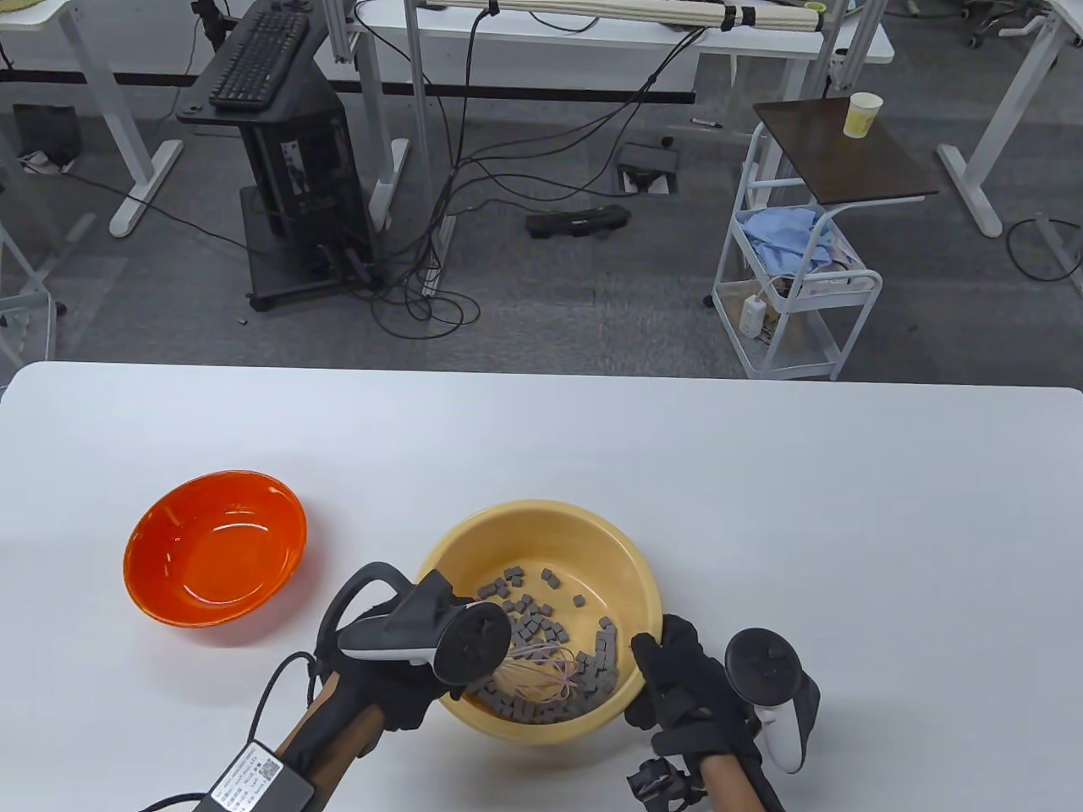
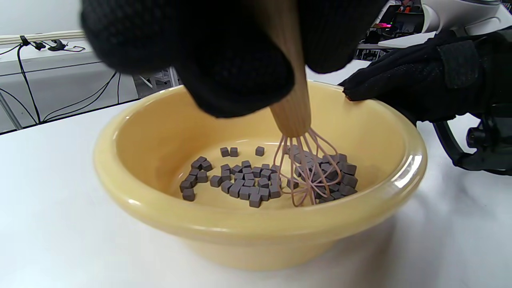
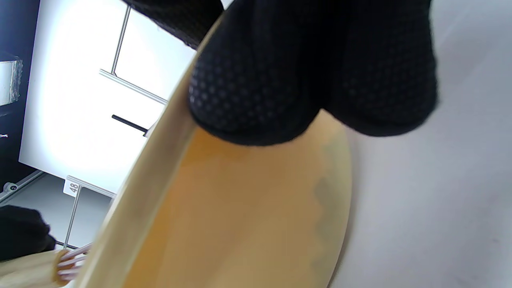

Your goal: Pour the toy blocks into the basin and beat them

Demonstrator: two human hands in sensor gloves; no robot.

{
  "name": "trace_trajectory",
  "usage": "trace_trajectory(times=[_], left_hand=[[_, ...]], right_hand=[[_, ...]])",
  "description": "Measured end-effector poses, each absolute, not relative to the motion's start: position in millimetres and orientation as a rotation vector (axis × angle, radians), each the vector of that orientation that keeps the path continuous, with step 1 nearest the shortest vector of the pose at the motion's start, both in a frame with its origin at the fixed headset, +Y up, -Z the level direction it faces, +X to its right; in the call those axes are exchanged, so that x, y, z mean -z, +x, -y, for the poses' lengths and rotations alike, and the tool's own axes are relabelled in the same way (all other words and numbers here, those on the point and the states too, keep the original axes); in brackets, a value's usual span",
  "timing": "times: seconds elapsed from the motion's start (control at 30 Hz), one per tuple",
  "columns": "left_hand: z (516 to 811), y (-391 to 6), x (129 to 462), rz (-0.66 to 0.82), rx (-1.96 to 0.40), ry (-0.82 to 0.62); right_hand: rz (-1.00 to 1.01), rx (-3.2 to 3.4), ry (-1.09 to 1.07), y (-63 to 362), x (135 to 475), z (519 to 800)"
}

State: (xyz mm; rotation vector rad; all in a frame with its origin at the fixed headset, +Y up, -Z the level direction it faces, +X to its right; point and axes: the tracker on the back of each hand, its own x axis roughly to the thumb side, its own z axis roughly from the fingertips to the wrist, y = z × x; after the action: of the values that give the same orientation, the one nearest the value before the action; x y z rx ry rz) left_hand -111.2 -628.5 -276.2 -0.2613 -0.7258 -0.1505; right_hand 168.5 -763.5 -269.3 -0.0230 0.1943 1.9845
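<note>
pouring looked done: the grey toy blocks (image 1: 541, 643) lay in the yellow basin (image 1: 541, 524) near the table's front edge, and the orange bowl (image 1: 216, 545) to its left sat empty, well apart. judging by that, only the beating was left, and it seemed under way.

left hand (image 2: 208, 52) had its fingers curled round the wooden handle of a whisk (image 2: 308, 172), gripping it from above. whisk's long axis ran steeply, near upright w/ a slight tilt: handle up toward the hand, pink wire loops pointing down, their tips among the blocks on the basin floor, toward the person's side of the basin in the table view. how far the beating had got couldn't be told from one moment.

blocks were spread unevenly: a thick heap around the wires and along the near wall, a looser scatter toward the middle, a few strays at the far side.

right hand (image 1: 677, 685) steadied the basin on its right: fingers (image 3: 256, 88) hooked over the rim, thumb not clear. basin sat flat on the white table (image 1: 761, 474).
</note>
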Motion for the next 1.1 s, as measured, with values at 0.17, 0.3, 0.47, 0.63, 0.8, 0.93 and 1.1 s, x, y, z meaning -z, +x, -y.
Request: trace_trajectory(times=[0.17, 0.3, 0.47, 0.63, 0.8, 0.93, 1.1], left_hand=[[638, -100, 278, 0.734, 0.184, -0.284], [643, -91, 280, 0.708, 0.213, -0.227], [649, -88, 284, 0.665, 0.239, -0.146], [664, -87, 286, 0.614, 0.302, -0.057], [668, -88, 286, 0.544, 0.385, -0.015], [661, -93, 283, 0.492, 0.454, -0.005], [648, -103, 275, 0.441, 0.569, -0.060]], right_hand=[[-0.198, -1.953, -0.032, 170, 269, 764], [-0.196, -1.952, -0.032, 170, 269, 764], [-0.194, -1.946, -0.032, 171, 269, 765], [-0.194, -1.930, -0.027, 171, 269, 765], [-0.186, -1.931, -0.024, 171, 269, 765], [-0.183, -1.931, -0.025, 171, 269, 765], [-0.183, -1.934, -0.026, 171, 269, 765]])
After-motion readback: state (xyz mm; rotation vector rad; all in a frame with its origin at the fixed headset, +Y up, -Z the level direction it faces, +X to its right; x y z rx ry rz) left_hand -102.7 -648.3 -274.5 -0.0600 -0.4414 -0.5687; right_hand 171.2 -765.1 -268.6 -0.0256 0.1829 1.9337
